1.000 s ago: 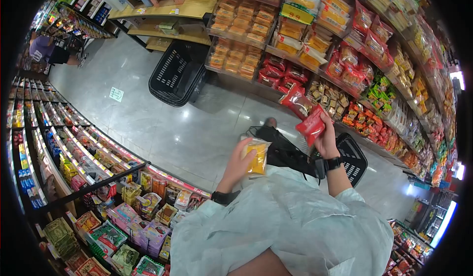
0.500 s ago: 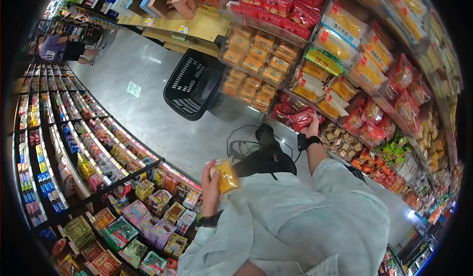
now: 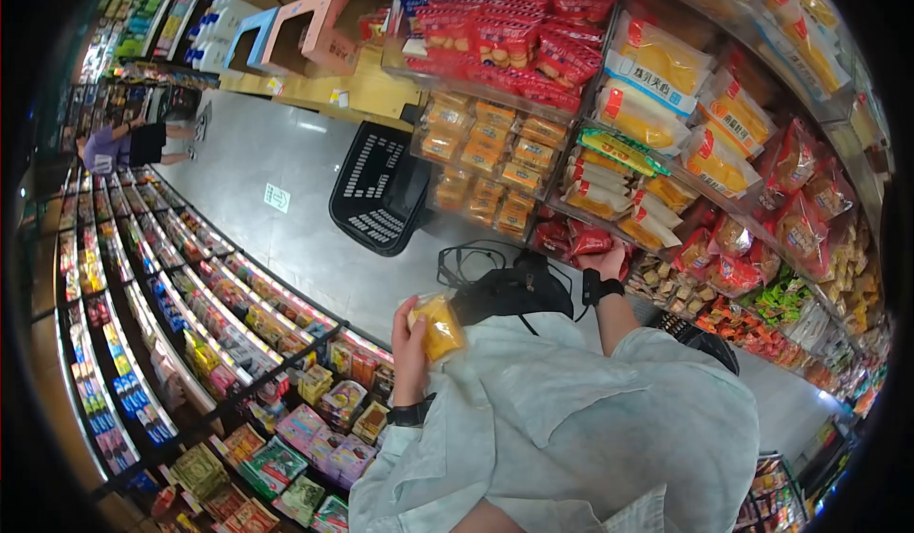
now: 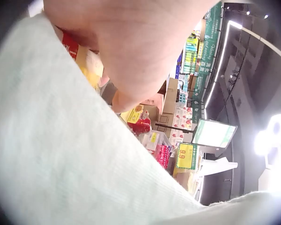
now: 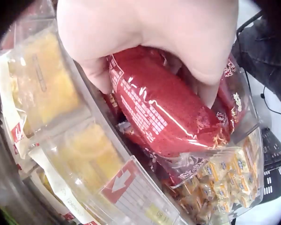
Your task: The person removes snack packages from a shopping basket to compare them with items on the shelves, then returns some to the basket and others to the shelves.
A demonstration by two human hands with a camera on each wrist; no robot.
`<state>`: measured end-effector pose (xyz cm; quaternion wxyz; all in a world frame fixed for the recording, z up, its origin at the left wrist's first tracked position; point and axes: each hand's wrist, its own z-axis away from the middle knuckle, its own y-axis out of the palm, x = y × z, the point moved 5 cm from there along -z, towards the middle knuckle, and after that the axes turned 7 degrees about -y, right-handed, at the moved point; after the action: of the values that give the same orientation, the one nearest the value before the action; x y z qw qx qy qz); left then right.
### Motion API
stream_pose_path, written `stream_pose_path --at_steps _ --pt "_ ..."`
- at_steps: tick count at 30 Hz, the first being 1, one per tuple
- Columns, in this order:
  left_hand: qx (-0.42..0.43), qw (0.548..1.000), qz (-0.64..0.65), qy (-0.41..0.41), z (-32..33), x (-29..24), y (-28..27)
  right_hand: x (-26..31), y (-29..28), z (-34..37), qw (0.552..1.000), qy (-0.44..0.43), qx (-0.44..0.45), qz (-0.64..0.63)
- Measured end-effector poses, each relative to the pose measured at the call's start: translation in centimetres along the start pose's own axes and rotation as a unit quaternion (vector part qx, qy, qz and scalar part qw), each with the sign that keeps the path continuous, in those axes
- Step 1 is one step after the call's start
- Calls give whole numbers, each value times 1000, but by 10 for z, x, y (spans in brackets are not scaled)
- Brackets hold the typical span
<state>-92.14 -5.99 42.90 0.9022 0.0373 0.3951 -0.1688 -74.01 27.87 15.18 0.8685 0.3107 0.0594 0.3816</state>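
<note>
In the head view my left hand (image 3: 409,350) holds a clear-wrapped yellow snack pack (image 3: 441,328) upright in front of the shirt. The left wrist view has the back of that hand close up, with most of the pack hidden behind it. My right hand (image 3: 604,263) is at a low bin of red packets, gripping a red snack packet (image 5: 164,103). Thumb and fingers sit on both sides of it in the right wrist view. Other red packets (image 5: 232,96) lie beside and under it, within the bin's clear walls.
Bins of orange-wrapped cakes (image 3: 490,143) and bagged yellow bread (image 3: 657,71) adjoin the red packets. A black shopping basket (image 3: 381,190) stands on the floor ahead. Snack shelves (image 3: 238,333) run along the left. A person in purple (image 3: 103,149) is farther off.
My right hand has carried the red packet from in front of the body forward and down into the bin. My left hand keeps the yellow pack, drawn slightly left. The view has turned.
</note>
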Motion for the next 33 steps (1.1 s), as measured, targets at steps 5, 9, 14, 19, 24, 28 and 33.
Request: stream_pose_path --at_steps 5,9,14,19,24,28,33 --pt "29 998 -48 26 -23 -14 6 -4 -13 -6 999 -45 -5 23" --pt "55 998 -1 -16 -31 -16 2 -7 -6 -4 1000 -18 -21 1" --pt "110 994 2 -5 -57 -35 -10 -17 -12 -13 995 -67 -34 -69" --pt "168 985 -29 16 -91 -60 -37 -56 -28 -13 967 -150 -42 -203" --pt "197 977 -73 37 -122 -75 -82 -93 -31 -8 967 -181 -33 -175" --pt "220 974 -38 29 -134 -80 -116 -100 -14 7 966 -227 -13 -122" --pt "247 967 -59 -4 -151 -78 -148 -112 13 48 954 -280 -5 -106"
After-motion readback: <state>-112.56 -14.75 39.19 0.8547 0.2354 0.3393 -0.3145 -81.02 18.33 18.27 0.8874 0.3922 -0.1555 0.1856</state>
